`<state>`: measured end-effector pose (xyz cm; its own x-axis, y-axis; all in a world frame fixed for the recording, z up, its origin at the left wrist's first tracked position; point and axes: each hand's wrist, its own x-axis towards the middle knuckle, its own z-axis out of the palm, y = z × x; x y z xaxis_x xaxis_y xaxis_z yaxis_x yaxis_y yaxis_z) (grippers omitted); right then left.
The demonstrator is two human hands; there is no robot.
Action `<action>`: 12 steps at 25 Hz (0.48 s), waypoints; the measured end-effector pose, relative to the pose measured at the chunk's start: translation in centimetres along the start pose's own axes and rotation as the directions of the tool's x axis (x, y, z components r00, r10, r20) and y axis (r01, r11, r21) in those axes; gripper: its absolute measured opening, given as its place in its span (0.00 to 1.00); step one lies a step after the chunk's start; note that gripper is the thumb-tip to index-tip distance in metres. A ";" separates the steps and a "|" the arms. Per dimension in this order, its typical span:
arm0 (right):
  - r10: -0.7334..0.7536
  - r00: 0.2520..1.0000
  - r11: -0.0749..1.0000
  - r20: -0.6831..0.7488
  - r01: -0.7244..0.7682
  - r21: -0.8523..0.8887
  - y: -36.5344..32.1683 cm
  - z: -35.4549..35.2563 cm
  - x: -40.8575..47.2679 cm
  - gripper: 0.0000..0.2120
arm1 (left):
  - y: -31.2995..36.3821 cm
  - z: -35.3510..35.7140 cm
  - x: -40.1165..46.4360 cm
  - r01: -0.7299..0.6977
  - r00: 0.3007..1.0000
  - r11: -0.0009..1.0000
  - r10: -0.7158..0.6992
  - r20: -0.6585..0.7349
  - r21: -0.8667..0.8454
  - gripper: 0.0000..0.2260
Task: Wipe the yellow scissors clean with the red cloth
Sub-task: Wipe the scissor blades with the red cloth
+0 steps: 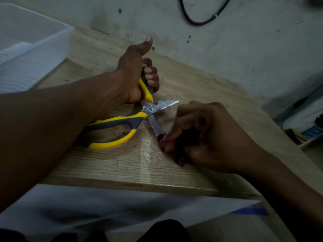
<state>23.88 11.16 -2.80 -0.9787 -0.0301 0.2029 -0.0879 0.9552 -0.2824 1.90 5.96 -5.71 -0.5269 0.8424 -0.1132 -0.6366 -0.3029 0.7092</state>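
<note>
Scissors (139, 116) lie spread open on the bench (122, 165). Your left hand (134, 74) has its fingers clamped on the upper handle; your right hand (201, 135) pinches the red cloth (164, 141) around the lower blade's tip. The upper blade looks smeared, so wiping seems unfinished. Pale flecks litter the wood; behind stand a stained wall (227, 41) and a clear bin (35, 37).

Scissors (120, 126) lying open on table (201, 88), left hand (134, 74) gripping far handle; right hand (201, 133) pinching cloth (167, 143) round near blade tip; bin (35, 49) sitting far left.
</note>
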 end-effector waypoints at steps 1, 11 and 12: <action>-0.006 1.000 1.000 0.002 0.006 0.009 -0.1 0.1 0.2 0.05 | 0.0 0.1 0.0 -0.001 1.000 1.000 0.001 -0.007 -0.002 0.28; 0.090 0.996 0.992 -0.002 -0.090 0.093 -0.4 0.6 2.0 0.08 | 0.3 -0.4 -0.1 -0.014 1.000 1.000 0.013 -0.014 -0.019 0.30; 0.122 0.991 0.988 -0.054 -0.116 0.106 -0.4 0.7 3.1 0.08 | 0.3 -0.4 -0.2 -0.017 1.000 1.000 0.017 -0.010 -0.022 0.31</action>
<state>20.73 10.49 -2.75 -0.9708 0.1022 0.2170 0.0065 0.9156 -0.4020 1.59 5.55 -5.75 -0.5431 0.8326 -0.1085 -0.6397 -0.3266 0.6958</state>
